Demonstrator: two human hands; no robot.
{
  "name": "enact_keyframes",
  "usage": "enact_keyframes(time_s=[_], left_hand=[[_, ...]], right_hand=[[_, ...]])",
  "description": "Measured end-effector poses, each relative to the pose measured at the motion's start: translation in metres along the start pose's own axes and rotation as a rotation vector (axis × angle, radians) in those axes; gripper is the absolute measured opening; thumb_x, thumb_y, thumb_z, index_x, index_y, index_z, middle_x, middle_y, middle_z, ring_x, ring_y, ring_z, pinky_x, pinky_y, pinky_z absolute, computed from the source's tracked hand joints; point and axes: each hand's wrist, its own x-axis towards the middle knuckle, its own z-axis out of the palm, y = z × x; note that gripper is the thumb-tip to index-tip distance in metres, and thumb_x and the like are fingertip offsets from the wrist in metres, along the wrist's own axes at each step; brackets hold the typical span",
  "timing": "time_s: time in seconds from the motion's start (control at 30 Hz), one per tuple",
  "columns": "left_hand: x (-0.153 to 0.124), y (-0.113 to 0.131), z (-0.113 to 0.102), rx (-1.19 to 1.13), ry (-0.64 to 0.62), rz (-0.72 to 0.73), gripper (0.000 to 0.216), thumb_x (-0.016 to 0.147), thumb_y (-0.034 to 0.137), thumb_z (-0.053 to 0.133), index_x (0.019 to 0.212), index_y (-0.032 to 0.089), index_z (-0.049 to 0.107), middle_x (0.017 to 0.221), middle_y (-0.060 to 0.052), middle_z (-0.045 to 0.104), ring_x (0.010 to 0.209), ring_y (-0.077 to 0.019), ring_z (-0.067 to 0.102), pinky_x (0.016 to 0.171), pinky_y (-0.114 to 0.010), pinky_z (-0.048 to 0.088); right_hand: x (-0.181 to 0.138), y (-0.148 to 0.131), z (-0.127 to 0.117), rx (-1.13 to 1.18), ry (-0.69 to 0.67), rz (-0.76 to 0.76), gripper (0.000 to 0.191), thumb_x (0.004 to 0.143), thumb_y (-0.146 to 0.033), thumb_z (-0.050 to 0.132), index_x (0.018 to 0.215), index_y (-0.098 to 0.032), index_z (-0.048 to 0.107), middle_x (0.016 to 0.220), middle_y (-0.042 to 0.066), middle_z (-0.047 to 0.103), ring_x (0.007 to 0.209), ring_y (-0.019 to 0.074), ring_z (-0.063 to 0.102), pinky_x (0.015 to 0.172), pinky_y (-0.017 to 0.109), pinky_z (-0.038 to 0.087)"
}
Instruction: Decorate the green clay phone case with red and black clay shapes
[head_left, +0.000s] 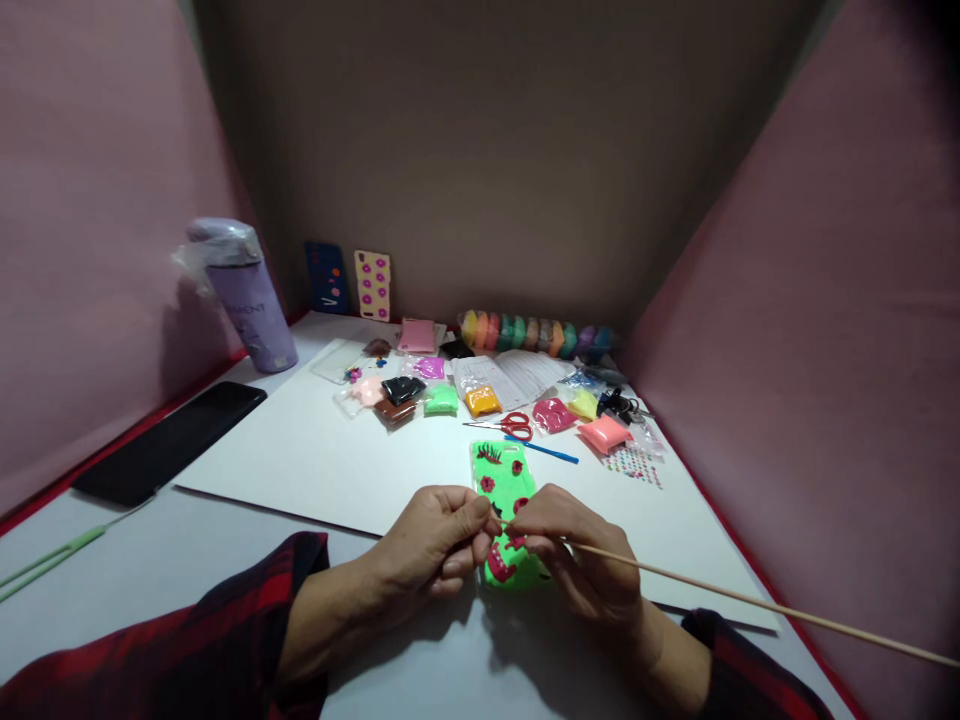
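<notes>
A long thin wooden stick (750,597) runs from my right hand (581,550) out past the right edge of the view. My right fingers are closed round it near its tip. My left hand (442,540) is pinched just left of that tip; what its fingertips hold, if anything, is too small to make out. Under both hands lies a bright green phone case (504,480) decorated with red flowers and dark leaf shapes, its lower part partly covered by my fingers. Beyond it are a blue pen-like tool (551,452) and red-handled scissors (514,427).
Several clay packets, among them an orange one (482,401) and a coral one (604,433), lie on the white board (300,460). Behind are a clay roll pack (525,333) and two decorated cases. A purple bottle (251,310) and a black phone (172,440) are left.
</notes>
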Motion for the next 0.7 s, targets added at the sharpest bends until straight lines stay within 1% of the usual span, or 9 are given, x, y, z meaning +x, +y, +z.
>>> enact_keyframes(time_s=[0.37, 0.7], left_hand=[[0.0013, 0.0002, 0.0002, -0.009, -0.006, -0.007, 0.038, 0.08, 0.049, 0.067, 0.072, 0.012, 0.059, 0.054, 0.004, 0.054, 0.031, 0.0012, 0.021, 0.028, -0.011, 0.017], [0.0008, 0.0003, 0.001, -0.002, -0.02, -0.015, 0.037, 0.081, 0.047, 0.066, 0.072, 0.012, 0.059, 0.053, 0.004, 0.054, 0.031, 0.0009, 0.022, 0.028, -0.011, 0.017]], right_hand=[[-0.0025, 0.0008, -0.0003, 0.014, -0.006, 0.018, 0.027, 0.085, -0.002, 0.052, 0.105, -0.017, 0.063, 0.079, 0.006, 0.062, 0.072, 0.0175, 0.056, 0.063, 0.033, 0.045], [-0.0025, 0.0001, 0.0006, 0.017, -0.013, 0.027, 0.023, 0.087, -0.005, 0.051, 0.103, -0.017, 0.063, 0.079, 0.006, 0.064, 0.072, 0.0175, 0.056, 0.064, 0.033, 0.046]])
